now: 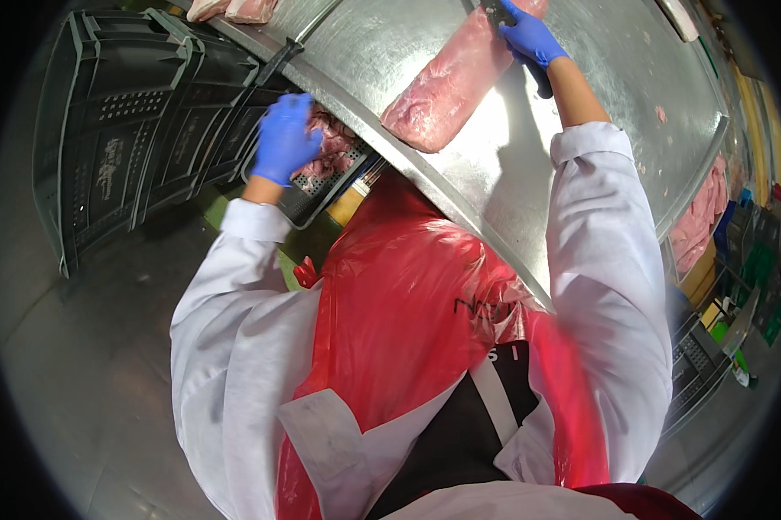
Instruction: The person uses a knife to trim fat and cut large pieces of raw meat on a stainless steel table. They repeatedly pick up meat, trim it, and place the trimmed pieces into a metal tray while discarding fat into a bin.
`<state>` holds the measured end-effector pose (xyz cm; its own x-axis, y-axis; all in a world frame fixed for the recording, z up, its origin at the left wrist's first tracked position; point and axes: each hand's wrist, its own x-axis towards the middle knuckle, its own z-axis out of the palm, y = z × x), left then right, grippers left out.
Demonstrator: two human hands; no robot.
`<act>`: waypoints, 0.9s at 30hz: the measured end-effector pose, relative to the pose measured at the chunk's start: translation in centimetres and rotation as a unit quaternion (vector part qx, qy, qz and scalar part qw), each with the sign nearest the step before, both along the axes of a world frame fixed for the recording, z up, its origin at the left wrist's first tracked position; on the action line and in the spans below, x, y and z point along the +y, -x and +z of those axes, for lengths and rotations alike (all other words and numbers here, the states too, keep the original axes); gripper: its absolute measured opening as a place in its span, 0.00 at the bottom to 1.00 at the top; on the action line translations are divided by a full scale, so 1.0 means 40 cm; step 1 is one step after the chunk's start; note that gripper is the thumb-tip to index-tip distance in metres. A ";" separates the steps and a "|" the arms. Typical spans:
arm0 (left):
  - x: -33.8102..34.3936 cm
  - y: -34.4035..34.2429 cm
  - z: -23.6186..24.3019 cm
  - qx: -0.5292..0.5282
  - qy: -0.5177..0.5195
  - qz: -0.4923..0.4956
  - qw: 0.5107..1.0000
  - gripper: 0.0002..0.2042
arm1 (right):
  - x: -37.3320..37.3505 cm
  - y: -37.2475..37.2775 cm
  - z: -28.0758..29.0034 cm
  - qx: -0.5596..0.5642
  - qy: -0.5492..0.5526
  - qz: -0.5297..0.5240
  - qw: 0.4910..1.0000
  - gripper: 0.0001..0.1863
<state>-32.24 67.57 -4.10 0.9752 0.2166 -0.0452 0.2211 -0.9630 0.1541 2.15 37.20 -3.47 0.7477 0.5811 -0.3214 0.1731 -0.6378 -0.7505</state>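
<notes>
A shiny metal table (616, 87) slants across the workspace, its edge running past the person's red plastic apron (399, 303). Beyond the apron, the blue-gloved left hand (285, 139) is off the table's side, next to meat trimmings (331, 143) in a crate; its fingers blur, and whether they hold anything cannot be told. Dark grey crates (113, 130) stand to its left. Farther out, a long pink slab of meat (451, 87) lies on the table, and the blue-gloved right hand (533, 36) wraps around a black-handled knife (544, 84) at its far end. Paler meat pieces (250, 9) lie at the upper left.
</notes>
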 end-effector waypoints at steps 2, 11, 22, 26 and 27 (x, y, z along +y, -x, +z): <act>-0.115 -0.055 -0.038 -0.099 0.109 -0.081 0.986 0.26 | -0.011 -0.019 -0.046 -0.005 0.042 0.021 0.999 0.38; -0.323 -0.136 -0.148 -0.146 0.161 -0.145 0.965 0.24 | -0.088 0.054 0.008 0.130 0.070 0.034 0.988 0.40; -0.208 -0.167 -0.182 -0.123 0.175 -0.176 0.961 0.21 | -0.134 0.108 0.054 0.212 0.053 0.070 0.973 0.40; -0.152 -0.179 -0.178 -0.049 0.216 -0.192 0.956 0.20 | -0.271 0.244 0.218 0.310 0.111 0.056 0.943 0.40; -0.121 -0.210 -0.159 0.000 0.252 -0.225 0.941 0.20 | -0.316 0.271 0.256 0.346 0.118 0.047 0.930 0.40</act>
<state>-23.82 62.75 -10.44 0.9634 -0.2663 -0.0313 -0.1910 -0.7634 0.6171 -8.68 24.55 6.76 0.2644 0.4855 -0.8333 -0.2363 -0.8051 -0.5441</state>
